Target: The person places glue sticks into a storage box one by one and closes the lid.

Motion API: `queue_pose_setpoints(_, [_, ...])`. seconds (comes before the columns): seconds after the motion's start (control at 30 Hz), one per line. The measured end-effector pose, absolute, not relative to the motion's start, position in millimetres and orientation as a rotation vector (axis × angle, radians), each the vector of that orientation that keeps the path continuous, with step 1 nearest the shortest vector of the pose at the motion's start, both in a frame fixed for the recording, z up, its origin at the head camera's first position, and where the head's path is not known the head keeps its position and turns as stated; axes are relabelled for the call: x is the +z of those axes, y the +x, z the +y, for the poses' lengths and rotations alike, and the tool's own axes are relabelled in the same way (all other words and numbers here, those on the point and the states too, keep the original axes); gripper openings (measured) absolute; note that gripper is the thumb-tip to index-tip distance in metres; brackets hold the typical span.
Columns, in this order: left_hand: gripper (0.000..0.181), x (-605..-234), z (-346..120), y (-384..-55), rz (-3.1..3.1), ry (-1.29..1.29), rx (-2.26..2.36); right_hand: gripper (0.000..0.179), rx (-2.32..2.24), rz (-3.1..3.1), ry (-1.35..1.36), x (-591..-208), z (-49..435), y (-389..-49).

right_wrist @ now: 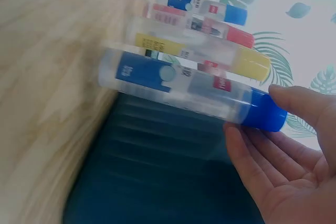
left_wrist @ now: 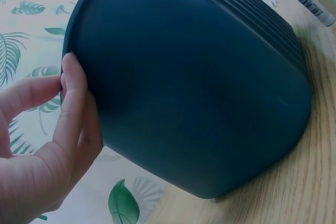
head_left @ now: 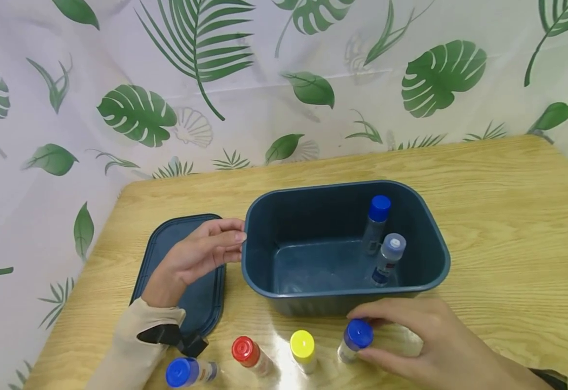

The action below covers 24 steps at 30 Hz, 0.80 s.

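In the head view, my right hand (head_left: 425,336) pinches the blue cap of an upright clear glue bottle (head_left: 359,333) just in front of the dark blue bin (head_left: 259,295). The right wrist view shows that glue bottle (right_wrist: 178,87) with thumb and fingertips on either side of its cap. My left hand (head_left: 208,246) touches the bin's left end near the rim, its fingers fairly straight against the outer wall. Inside the bin, toward the right, stand a blue-capped bottle (head_left: 379,211) and a bottle with a pale translucent cap (head_left: 392,252).
Along the front stand a yellow-capped bottle (head_left: 303,346), a red-capped bottle (head_left: 247,352) and another blue-capped bottle (head_left: 183,372). A dark blue lid (head_left: 167,238) lies left of the bin, partly under my left arm. A leaf-patterned cloth (head_left: 245,124) hangs behind the wooden table (head_left: 503,227).
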<state>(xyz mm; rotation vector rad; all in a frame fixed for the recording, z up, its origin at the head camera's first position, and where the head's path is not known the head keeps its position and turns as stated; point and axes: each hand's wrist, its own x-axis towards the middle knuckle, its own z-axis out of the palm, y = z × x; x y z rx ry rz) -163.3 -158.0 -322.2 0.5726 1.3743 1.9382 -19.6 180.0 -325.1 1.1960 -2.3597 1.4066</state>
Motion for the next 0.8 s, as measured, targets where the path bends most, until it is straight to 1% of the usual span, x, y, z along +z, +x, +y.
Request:
queue_pose_setpoints(0.1, [0.013,-320.9,-157.1,-164.2,1.37,0.571,1.938,0.047,1.379,-2.377,1.158,-327.9,178.8,-18.8])
queue_pose_setpoints(0.33, [0.013,-321.1,-156.5,-164.5,1.354,0.564,1.942,0.04,1.38,-2.518,1.029,-324.8,179.1,-16.0])
queue_pose_setpoints(0.8, [0.012,-320.1,-157.1,-162.3,1.366,0.555,1.945,0.044,1.336,-2.469,1.052,-323.3,181.2,-16.8])
